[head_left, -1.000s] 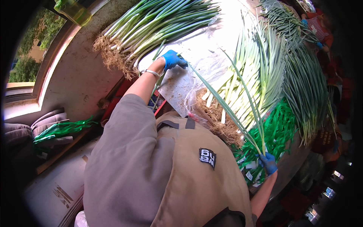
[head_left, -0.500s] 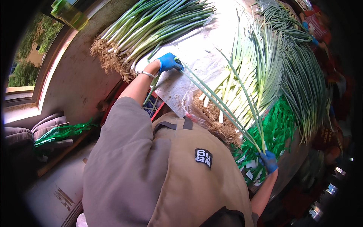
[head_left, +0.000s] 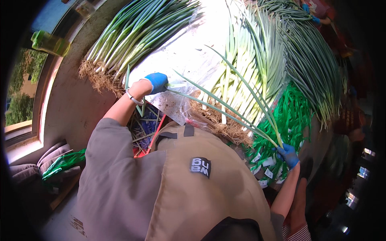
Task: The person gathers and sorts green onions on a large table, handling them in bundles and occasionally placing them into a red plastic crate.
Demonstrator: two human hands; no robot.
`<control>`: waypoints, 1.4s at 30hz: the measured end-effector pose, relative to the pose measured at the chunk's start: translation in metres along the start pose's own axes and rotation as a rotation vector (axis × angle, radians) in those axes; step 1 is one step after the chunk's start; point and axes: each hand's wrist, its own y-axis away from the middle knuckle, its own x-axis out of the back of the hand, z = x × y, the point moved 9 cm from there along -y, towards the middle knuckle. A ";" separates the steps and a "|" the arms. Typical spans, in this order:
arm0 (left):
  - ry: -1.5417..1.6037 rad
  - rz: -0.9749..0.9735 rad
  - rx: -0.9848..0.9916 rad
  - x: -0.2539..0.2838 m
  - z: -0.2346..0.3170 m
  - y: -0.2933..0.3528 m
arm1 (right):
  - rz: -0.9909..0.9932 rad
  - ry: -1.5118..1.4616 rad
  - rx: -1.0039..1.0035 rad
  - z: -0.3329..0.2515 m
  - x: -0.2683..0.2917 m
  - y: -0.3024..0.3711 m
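My right hand [head_left: 288, 156], in a blue glove, is closed around the lower end of a few green onion stalks [head_left: 263, 120]. Their long leaves fan out up and to the left over the table. One leaf runs to my left hand [head_left: 157, 83], also blue-gloved, whose fingers look closed on its end; they are partly hidden. Beneath that wrist hangs a loose green leaf [head_left: 140, 109]. Beside the held stalks lies a spread pile of green onions [head_left: 237, 76], roots toward me. Green ribbon ties [head_left: 295, 106] with white tags lie by my right hand.
Another rooted bunch of green onions [head_left: 132, 36] lies at the far left. A red crate [head_left: 157, 130] holding leaf scraps stands below my left forearm. More dark green onions [head_left: 313, 64] cover the right side. A green-yellow bottle [head_left: 50, 43] is by the window. Another person's gloved hand [head_left: 315, 19] shows at far right.
The view has shifted slightly. My left hand has drawn back toward the crate, and one leaf that ran close beside another now stands apart with its tip free. My right hand keeps its grip.
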 end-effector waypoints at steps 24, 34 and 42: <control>0.409 0.425 0.011 0.108 0.044 -0.155 | 0.056 0.110 0.007 -0.005 0.026 -0.016; 0.848 0.054 0.003 0.088 0.052 -0.153 | 0.223 0.675 0.253 -0.015 0.064 -0.020; 1.005 0.110 0.002 0.111 0.044 0.003 | 0.405 0.911 0.780 -0.077 0.108 -0.046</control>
